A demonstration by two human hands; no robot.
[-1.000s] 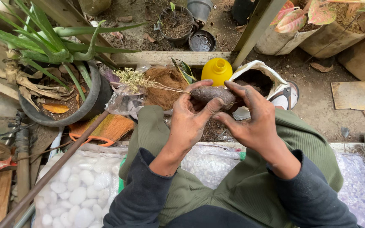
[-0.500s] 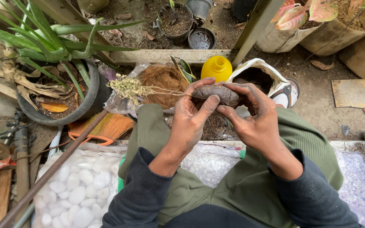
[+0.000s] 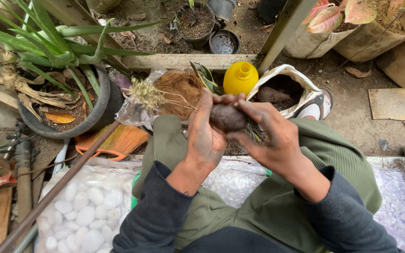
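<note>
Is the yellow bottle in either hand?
No: the yellow bottle stands on the ground beyond both hands, while the left hand and right hand grip a dark soil ball.

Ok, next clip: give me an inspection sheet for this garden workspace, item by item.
Surface: bare dirt ground; the person sits with knees in green trousers.
Job's things: dark soil ball with thin stems ending in a dried flower cluster.
Clutter: yellow bottle, white sack of soil, coconut fibre, orange hand broom, bag of white pebbles.
Grippers: left hand and right hand both cup the soil ball, fingers soiled.
Cables: nothing seen.
Surroundings: aloe in a black pot, small soil-filled pots, wooden planks.
</note>
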